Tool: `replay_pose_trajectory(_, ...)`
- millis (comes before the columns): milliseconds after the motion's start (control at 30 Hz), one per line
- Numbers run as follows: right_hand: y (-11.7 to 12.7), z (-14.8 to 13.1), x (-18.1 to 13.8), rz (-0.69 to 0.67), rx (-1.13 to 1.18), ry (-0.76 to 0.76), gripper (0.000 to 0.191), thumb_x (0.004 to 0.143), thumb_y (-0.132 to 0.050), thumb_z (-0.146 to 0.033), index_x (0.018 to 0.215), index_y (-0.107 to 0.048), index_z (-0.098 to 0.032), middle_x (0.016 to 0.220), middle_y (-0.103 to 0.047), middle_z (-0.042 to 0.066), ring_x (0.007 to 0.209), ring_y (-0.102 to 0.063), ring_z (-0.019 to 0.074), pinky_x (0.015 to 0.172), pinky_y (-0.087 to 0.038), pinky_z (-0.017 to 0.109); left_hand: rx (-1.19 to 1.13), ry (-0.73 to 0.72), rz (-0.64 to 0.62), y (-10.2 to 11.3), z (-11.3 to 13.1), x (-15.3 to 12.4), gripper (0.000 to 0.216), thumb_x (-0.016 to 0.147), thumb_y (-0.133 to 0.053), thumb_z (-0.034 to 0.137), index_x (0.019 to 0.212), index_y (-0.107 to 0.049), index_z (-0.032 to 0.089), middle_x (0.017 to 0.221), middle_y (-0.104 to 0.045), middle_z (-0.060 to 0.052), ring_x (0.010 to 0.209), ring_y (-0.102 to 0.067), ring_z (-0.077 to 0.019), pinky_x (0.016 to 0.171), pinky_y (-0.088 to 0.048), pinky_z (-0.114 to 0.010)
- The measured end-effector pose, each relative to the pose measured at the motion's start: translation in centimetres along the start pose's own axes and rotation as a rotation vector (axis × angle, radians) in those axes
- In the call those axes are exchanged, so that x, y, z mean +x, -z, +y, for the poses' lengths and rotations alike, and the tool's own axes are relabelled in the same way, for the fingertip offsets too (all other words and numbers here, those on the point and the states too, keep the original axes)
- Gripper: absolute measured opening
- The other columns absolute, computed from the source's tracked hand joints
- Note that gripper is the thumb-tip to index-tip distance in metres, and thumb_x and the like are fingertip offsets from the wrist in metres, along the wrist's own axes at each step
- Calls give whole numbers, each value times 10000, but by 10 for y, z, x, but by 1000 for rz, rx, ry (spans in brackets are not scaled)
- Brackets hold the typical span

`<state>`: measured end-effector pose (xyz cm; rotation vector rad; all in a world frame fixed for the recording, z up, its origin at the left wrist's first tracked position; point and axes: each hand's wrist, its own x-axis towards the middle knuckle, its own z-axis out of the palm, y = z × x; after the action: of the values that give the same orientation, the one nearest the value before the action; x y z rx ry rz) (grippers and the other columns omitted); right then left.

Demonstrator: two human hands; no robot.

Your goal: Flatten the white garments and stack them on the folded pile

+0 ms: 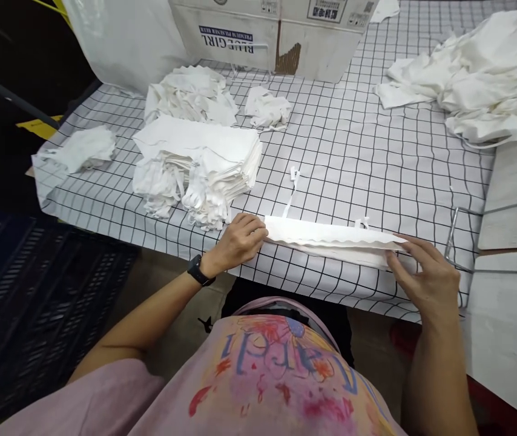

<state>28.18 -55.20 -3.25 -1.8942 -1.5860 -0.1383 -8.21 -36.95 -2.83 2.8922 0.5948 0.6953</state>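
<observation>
Head view. We hold a folded white cloth flat on the table, at its near edge, just right of the stack of folded white pieces and nearer to us. Our left hand has its grip curled shut on the cloth's end nearest the stack; our right hand has its grip pinched narrow on the end farthest from the stack. A tape trails from the cloth's far side. Behind the stack, a box; far right of the stack, a loose white heap; right of the stack, past the cloth, a wire frame
</observation>
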Motion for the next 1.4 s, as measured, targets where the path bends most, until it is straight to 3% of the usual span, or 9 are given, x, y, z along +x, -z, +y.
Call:
replay_pose_trajectory(200,-1,-5,14,49,274,-265,68,876,-749,-343,931,-739,-303,956,-741,39,929,-714,304,905,-564,518,-508,347,198,3,5,13,114,896,-600,132,974,-649,199,976,-744,-49,964,-699,-191,857,-568,-361)
replay_pose_trajectory(333,-3,-7,35,115,580,-488,262,763,-854,-344,1010,-773,-305,838,-649,16,740,-627,215,786,-572,436,-748,622,252,11,-1,35,65,844,-648,153,880,-617,197,824,-694,2,802,-687,-135,760,-546,-284)
replay_pose_trajectory(467,3,-10,63,102,673,-515,508,676,-903,-321,1170,-789,-289,793,-562,-13,692,-547,157,729,-547,368,-909,729,299,19,-12,58,227,793,-665,137,945,-519,221,689,-668,49,608,-604,-94,604,-463,-229)
replay_pose_trajectory(667,12,-13,83,-50,685,-646,509,590,-958,-390,1068,-827,-277,753,-643,12,738,-603,187,722,-575,361,-861,653,297,26,-20,70,305,801,-613,108,1060,-531,246,650,-617,86,552,-532,-81,563,-409,-220)
replay_pose_trajectory(767,7,-7,81,-156,708,-663,565,559,-972,-409,1081,-816,-262,781,-672,7,746,-626,186,678,-584,336,-734,557,267,22,-24,67,199,840,-562,118,979,-663,219,723,-675,35,688,-620,-110,654,-481,-250)
replay_pose_trajectory(867,3,-2,77,-213,750,-644,500,593,-961,-436,1014,-819,-205,860,-736,49,819,-671,220,733,-605,369,-633,544,263,16,-28,63,199,841,-566,137,889,-749,198,896,-768,-28,865,-697,-157,795,-551,-312)
replay_pose_trajectory(1167,10,-3,87,-175,832,-620,401,574,-972,-455,765,-737,-194,795,-715,33,756,-652,183,715,-580,341,-640,547,223,17,-30,71,159,813,-712,284,924,-746,176,923,-768,-52,827,-704,-168,800,-583,-313)
replay_pose_trajectory(1267,8,0,92,-146,854,-613,414,553,-982,-429,752,-697,-203,761,-685,7,726,-628,162,696,-567,320,-529,544,199,20,-32,74,199,807,-680,254,975,-761,185,950,-782,-46,809,-695,-163,784,-571,-303)
replay_pose_trajectory(1400,9,0,95,-162,883,-638,396,580,-977,-394,815,-722,-203,805,-716,8,752,-652,160,738,-569,318,-422,559,177,25,-32,78,147,776,-648,220,863,-762,187,823,-767,-20,751,-671,-163,753,-549,-294)
